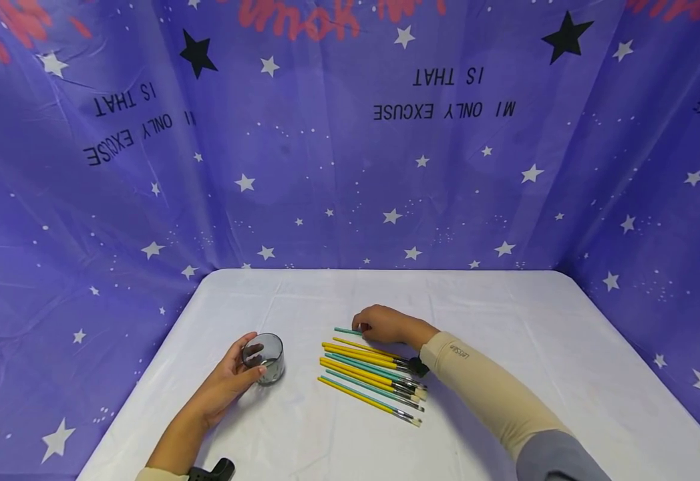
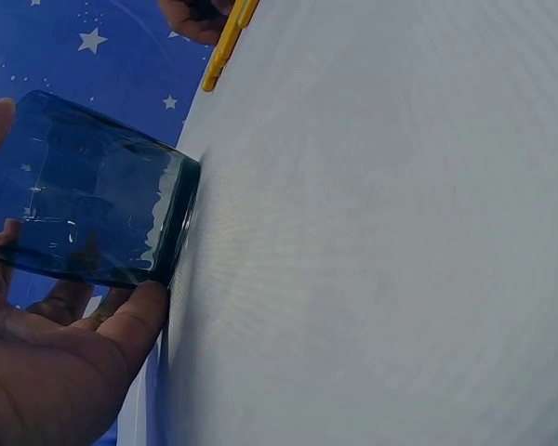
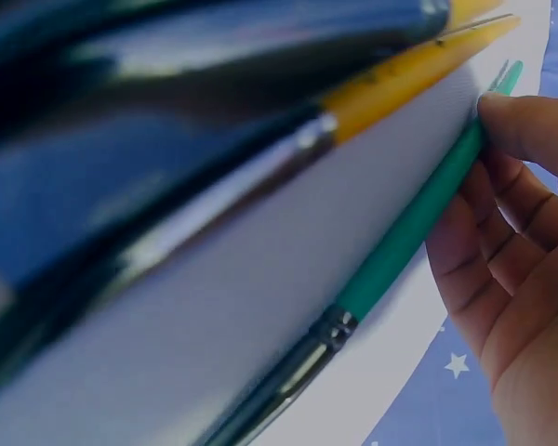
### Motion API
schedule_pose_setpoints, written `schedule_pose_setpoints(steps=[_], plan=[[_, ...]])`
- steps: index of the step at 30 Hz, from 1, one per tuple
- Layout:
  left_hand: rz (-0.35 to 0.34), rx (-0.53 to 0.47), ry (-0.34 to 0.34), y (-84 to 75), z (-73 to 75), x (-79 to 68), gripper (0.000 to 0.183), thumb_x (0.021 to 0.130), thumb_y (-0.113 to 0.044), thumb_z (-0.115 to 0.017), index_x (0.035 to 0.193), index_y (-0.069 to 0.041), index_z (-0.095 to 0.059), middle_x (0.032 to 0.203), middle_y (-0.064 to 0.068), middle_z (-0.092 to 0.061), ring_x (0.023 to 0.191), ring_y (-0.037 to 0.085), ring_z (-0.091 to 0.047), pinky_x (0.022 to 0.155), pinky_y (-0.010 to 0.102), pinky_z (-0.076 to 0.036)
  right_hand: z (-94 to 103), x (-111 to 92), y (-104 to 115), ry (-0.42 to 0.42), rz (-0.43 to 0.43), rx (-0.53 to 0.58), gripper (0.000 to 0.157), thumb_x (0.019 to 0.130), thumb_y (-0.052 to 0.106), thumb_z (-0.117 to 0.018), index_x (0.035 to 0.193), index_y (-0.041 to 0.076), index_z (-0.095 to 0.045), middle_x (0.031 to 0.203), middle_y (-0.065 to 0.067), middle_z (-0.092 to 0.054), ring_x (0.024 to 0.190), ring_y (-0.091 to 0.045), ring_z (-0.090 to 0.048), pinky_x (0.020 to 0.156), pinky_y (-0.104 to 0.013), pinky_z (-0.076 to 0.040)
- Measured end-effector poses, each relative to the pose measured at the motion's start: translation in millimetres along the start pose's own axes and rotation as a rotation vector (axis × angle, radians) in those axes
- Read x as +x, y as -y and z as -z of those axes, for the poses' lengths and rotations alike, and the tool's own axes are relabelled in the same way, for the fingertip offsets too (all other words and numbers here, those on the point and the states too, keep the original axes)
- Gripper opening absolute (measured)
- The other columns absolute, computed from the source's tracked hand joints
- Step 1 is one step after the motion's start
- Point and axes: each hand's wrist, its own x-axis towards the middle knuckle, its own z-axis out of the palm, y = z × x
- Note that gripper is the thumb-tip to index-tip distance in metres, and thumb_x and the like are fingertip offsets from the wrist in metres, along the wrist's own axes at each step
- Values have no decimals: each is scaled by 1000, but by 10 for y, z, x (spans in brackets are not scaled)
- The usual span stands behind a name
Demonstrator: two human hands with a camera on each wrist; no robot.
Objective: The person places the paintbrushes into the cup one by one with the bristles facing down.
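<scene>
My left hand [image 1: 228, 379] holds a dark-tinted glass [image 1: 270, 367], its fingers and thumb around the sides. In the left wrist view the base of the glass [image 2: 102, 200] is right at the white surface. Across the table, my right hand [image 1: 386, 324] pinches the handle of a green paintbrush [image 3: 414, 223] between thumb and fingers. That brush lies at the far side of a row of paintbrushes [image 1: 362, 367] with yellow and green handles, bristle ends toward the right. Most of the pinched brush is hidden by the hand and sleeve in the head view.
A white-covered table [image 1: 266, 441] lies under everything. Purple cloth [image 1: 350, 167] with stars and lettering hangs behind it and at both sides. The right forearm's beige sleeve [image 1: 488, 394] passes just right of the bristles. A black wrist strap [image 1: 212, 471] shows at the lower left.
</scene>
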Motion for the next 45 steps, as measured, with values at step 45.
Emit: schedule_pose_setpoints(steps=[45], plan=[[11,-20,-5,11,-14,2,81,94,-5,-64,157,-10,-13,154,23,-25,140,38,-24,92,21,-43,284,349,564,-328,-4,481,16,101,8,-56,117,9,-58,96,-1,-61,72,-15,-59,64,-29,-53]])
